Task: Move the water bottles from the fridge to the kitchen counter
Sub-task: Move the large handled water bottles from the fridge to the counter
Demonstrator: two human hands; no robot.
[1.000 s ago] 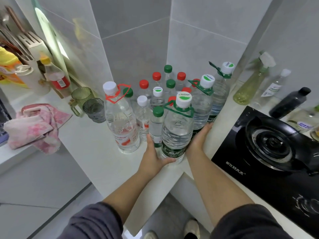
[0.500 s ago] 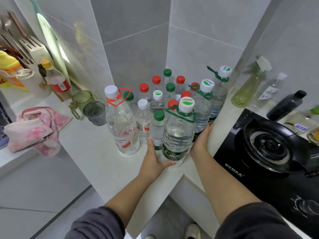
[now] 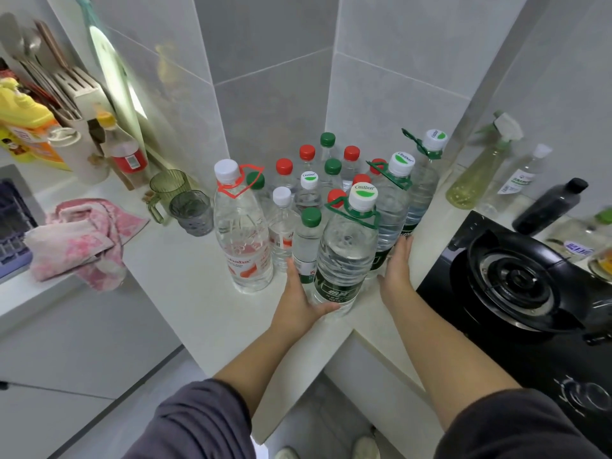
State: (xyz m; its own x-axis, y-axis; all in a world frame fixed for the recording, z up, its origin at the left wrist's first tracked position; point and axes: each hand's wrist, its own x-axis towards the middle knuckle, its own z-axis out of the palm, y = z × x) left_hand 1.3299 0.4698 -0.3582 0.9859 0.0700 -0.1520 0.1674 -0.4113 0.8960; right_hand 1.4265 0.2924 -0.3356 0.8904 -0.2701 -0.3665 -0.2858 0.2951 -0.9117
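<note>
Head view looks down on a white counter corner, where the front bottle, large and clear with a green carry handle and a white cap, stands upright near the edge. Far to its left a pink towel lies crumpled. Nearer, still on its left, a green cup and a grey cup stand close together. Just left of the front bottle stands a red-handled bottle, also large and upright. Behind the front bottle, packed into the tiled corner, crowd small bottles with red, green and white caps. The left hand grips the front bottle low on its left side, thumb curled across the base. The right hand is on its right, fingers straight and together, laid flat against the foot of a second bottle with a green handle, which stands just behind and right of the front bottle. Further right sits a black stove. Beyond the stove are a yellowish spray bottle and a black bottle.
</note>
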